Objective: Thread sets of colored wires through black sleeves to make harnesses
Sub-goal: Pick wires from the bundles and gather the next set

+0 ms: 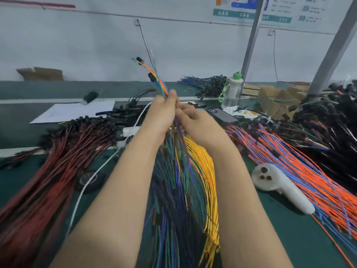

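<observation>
Head view: your left hand [164,111] grips a bunch of colored wires [161,84] raised above the green table [289,238]; your right hand [195,120] pinches the same bunch just beside it; their tips fan upward.

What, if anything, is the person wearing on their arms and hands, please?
Nothing that shows. The left hand and right hand have no gloves, and no ring is visible on the fingers in view. The left forearm and right forearm are uncovered down to the picture's lower edge: no sleeves, watch, bracelet or wristband.
</observation>
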Demonstrator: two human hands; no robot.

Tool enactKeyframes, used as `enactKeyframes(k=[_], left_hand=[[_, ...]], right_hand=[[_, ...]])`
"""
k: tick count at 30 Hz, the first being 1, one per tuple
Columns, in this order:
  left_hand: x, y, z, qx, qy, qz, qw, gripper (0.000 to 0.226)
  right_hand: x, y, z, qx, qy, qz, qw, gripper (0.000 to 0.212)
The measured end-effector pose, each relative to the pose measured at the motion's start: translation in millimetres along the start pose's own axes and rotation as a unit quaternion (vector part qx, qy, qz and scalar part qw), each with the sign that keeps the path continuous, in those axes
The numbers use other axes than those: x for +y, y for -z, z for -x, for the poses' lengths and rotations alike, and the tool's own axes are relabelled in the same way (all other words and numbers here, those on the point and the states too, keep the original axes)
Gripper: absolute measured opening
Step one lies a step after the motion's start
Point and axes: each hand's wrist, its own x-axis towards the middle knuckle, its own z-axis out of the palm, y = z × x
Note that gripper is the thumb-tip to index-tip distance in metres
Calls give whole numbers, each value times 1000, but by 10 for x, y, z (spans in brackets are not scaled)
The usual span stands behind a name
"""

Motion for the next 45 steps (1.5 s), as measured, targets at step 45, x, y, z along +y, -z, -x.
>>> enactKeyframes(k=[45], left_hand=[[-864, 622, 713, -237, 215, 46, 946, 31]], right_hand=[[419, -393, 195, 176, -117, -620, 756, 51]])
